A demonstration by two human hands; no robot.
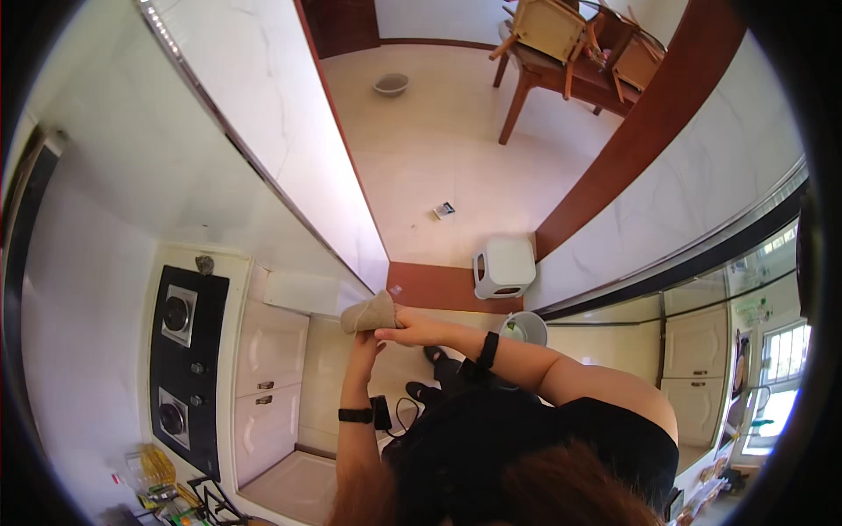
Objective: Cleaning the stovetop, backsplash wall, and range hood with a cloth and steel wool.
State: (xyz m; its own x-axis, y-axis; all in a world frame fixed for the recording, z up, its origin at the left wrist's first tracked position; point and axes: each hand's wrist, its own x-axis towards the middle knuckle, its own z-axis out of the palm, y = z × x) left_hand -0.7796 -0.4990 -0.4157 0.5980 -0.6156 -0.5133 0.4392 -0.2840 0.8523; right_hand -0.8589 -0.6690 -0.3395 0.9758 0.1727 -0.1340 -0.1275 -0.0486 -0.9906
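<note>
A beige-grey cloth (370, 314) is held up between my two hands, in front of my body near the doorway. My left hand (366, 343) is under the cloth, which hides most of its fingers. From the right, my right hand (409, 328) reaches across and grips the cloth's right edge. A black band circles each forearm. Below my hands are my dark shoes on the pale floor.
To the left is a black gas hob (189, 371) above cream cabinets (270, 368). A white plastic stool (506, 266) and a bucket (524, 329) stand at the doorway's right side. Beyond lie a small packet (444, 210), a basin (391, 84) and a wooden table (534, 73) bearing chairs.
</note>
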